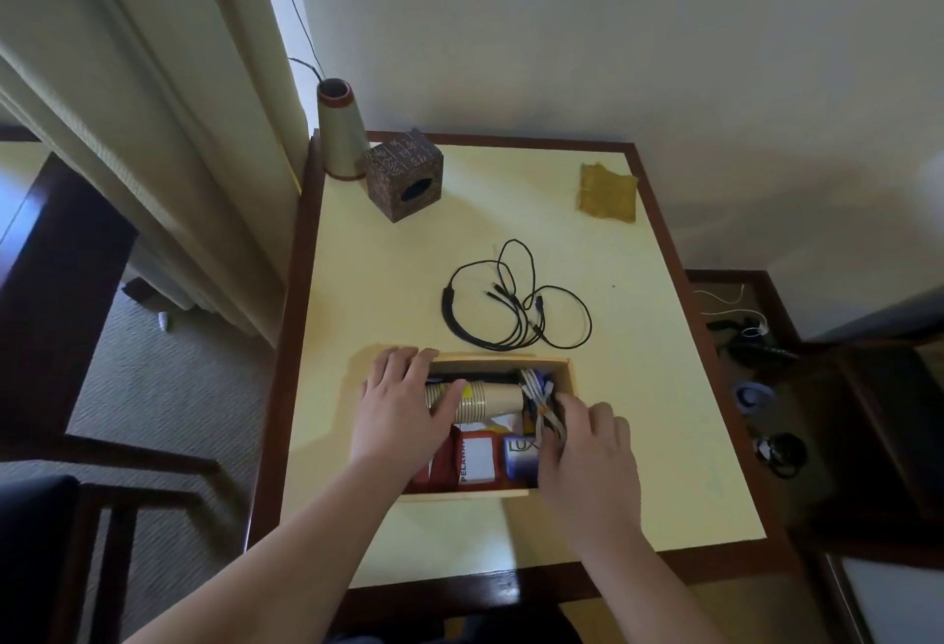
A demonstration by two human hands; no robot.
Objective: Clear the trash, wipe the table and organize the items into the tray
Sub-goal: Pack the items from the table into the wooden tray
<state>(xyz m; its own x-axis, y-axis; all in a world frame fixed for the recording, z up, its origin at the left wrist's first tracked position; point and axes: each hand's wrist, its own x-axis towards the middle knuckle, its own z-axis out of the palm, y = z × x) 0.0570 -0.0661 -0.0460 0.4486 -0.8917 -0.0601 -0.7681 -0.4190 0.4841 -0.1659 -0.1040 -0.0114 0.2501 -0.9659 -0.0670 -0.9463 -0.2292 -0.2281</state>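
Table (pixel 638 362) with a pale yellow top and dark wood border fills the view from above, and everything here is placed against the shallow wooden tray (pixel 490 493) sitting toward its near edge. Inside the tray lie a stack of paper cups (pixel 490 402) on its side across the far half, red packets (pixel 472 459) and a purple Lux soap box (pixel 521 450) along the near wall, and a bundle of white cables (pixel 536 388) at the right end. Beyond the tray, a loose tangle of black cable (pixel 516 303) rests on the tabletop, just past the far wall. Farther back and to the left of the tray stand a patterned brown tissue-box cover (pixel 403 173) and, touching the table's far-left corner, a tall tapered vase (pixel 339 132). A folded yellow cloth (pixel 608 191) lies far back and right of the tray. The left hand (pixel 398 413) rests over the tray's left end, fingers spread and relaxed across the cup stack and far rim. The right hand (pixel 587 459) covers the tray's right end, fingertips curled down among the white cables; whether they actually pinch them cannot be told.
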